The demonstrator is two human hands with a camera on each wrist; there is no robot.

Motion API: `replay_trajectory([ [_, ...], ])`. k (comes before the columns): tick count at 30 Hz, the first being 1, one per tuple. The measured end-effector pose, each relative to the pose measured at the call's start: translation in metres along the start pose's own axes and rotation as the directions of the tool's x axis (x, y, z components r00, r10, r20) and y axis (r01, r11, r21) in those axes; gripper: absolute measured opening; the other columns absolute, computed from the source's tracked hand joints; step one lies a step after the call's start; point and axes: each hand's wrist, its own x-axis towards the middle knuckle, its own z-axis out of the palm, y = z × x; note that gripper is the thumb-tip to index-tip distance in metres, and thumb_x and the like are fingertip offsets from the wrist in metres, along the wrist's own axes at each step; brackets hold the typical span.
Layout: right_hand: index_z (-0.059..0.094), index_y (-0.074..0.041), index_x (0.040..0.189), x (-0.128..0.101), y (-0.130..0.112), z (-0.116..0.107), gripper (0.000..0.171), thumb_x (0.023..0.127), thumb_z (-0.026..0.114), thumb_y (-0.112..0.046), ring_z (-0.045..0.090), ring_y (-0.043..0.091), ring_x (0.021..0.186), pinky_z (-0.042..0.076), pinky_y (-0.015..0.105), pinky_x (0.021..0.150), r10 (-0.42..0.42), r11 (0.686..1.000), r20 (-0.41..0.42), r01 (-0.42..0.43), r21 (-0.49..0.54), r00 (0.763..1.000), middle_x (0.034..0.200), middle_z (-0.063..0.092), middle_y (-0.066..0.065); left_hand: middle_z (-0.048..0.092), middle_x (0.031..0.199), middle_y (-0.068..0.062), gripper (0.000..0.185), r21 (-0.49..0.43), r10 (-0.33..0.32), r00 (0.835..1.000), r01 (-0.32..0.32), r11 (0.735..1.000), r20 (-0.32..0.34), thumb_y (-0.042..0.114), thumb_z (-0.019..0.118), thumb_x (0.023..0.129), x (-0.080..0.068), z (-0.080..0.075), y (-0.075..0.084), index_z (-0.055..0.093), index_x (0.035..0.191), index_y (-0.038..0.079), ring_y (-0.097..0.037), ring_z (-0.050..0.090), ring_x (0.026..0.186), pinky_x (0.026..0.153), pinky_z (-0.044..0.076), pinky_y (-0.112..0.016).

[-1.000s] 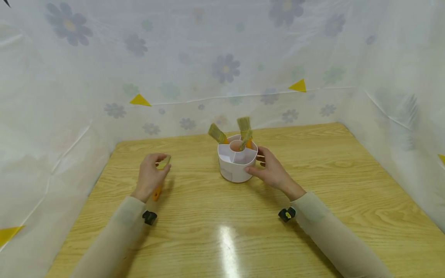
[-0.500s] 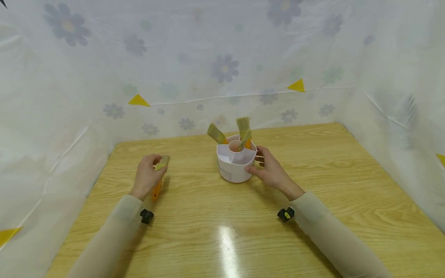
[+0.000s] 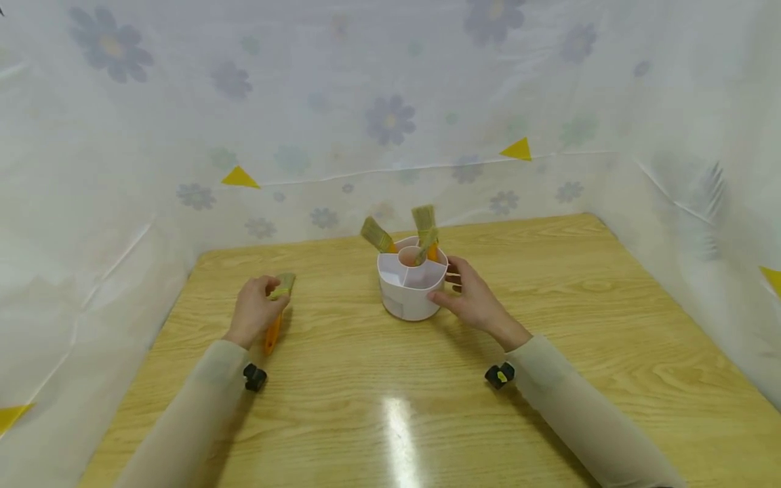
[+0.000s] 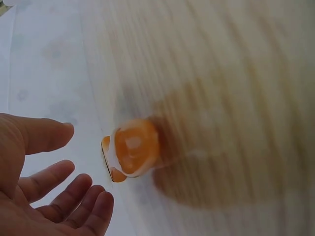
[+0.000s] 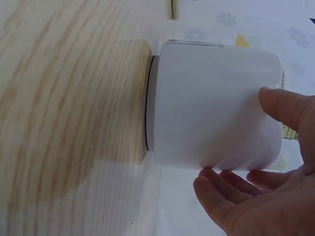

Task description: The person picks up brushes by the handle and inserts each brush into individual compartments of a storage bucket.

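A paintbrush with an orange handle (image 3: 272,334) and pale bristles (image 3: 285,280) is on the left of the table, handle towards me. My left hand (image 3: 253,308) is close over it, thumb and fingers spread apart. In the left wrist view a gap shows between the hand (image 4: 49,182) and the brush's orange handle (image 4: 135,147). My right hand (image 3: 472,298) holds the right side of a round white desk organizer (image 3: 407,301), thumb on the near wall and fingers round the far side. Several paintbrushes (image 3: 424,220) stand in the organizer, bristles up; two front compartments hold nothing visible.
The wood-grain table (image 3: 342,379) runs back to a white flowered curtain (image 3: 317,135), which also hangs along both sides. Yellow triangles (image 3: 241,177) are on the curtain. Dark wrist cameras (image 3: 500,375) sit on both sleeves.
My left hand has drawn slightly left, uncovering more of the paintbrush's bristles. My right hand stays at the organizer, and the whole head view has shifted a little.
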Motion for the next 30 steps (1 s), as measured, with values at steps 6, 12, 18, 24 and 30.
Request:
replay_trajectory([
  [6, 0.026, -0.004, 0.148, 0.002, -0.002, 0.000, 0.077, 0.088, 0.070, -0.028, 0.041, 0.038, 0.128, 0.033, 0.053, 0.105, -0.007, 1.000, 0.008, 0.007, -0.007, 1.000, 0.143, 0.038, 0.018, 0.050, 0.120, -0.030, 0.046, 0.027, -0.023, 1.000, 0.023, 0.999, 0.018, 0.016, 0.061, 0.092, -0.001, -0.004, -0.001, 0.051, 0.129, -0.009, -0.043, 0.051, 0.104, 0.085, 0.045, -0.055],
  [12, 0.027, -0.005, 0.147, 0.003, -0.004, 0.000, 0.077, 0.088, 0.070, -0.027, 0.041, 0.038, 0.127, 0.033, 0.053, 0.104, -0.003, 1.000, 0.001, 0.003, -0.009, 1.000, 0.142, 0.038, 0.018, 0.051, 0.120, -0.031, 0.049, 0.040, -0.057, 0.995, 0.054, 0.998, 0.079, 0.017, 0.061, 0.092, 0.003, -0.005, -0.004, 0.048, 0.132, -0.009, -0.042, 0.054, 0.103, 0.082, 0.047, -0.053],
  [18, 0.027, -0.005, 0.148, 0.003, -0.002, 0.000, 0.077, 0.088, 0.070, -0.028, 0.041, 0.037, 0.127, 0.034, 0.052, 0.105, 0.003, 1.000, 0.003, -0.003, -0.007, 1.000, 0.142, 0.039, 0.017, 0.050, 0.122, -0.032, 0.053, 0.045, -0.084, 0.989, 0.079, 0.996, 0.123, 0.017, 0.063, 0.090, 0.007, -0.005, -0.007, 0.045, 0.134, -0.006, -0.043, 0.051, 0.108, 0.084, 0.046, -0.054],
  [24, 0.026, -0.006, 0.148, 0.003, 0.000, 0.000, 0.077, 0.088, 0.070, -0.028, 0.042, 0.036, 0.127, 0.034, 0.052, 0.105, 0.005, 1.000, 0.006, -0.005, 0.002, 1.000, 0.142, 0.039, 0.016, 0.051, 0.121, -0.032, 0.052, 0.073, -0.086, 0.986, 0.077, 0.994, 0.141, 0.014, 0.066, 0.087, 0.009, -0.006, -0.007, 0.048, 0.132, -0.006, -0.043, 0.052, 0.106, 0.083, 0.046, -0.054],
  [30, 0.027, -0.006, 0.148, 0.002, 0.000, -0.001, 0.076, 0.088, 0.069, -0.028, 0.041, 0.036, 0.127, 0.034, 0.052, 0.105, 0.002, 1.000, 0.006, -0.002, 0.003, 1.000, 0.142, 0.039, 0.016, 0.053, 0.120, -0.031, 0.049, 0.091, -0.083, 0.985, 0.070, 0.993, 0.151, 0.011, 0.065, 0.088, 0.010, -0.005, -0.006, 0.049, 0.132, -0.004, -0.041, 0.053, 0.105, 0.082, 0.047, -0.053],
])
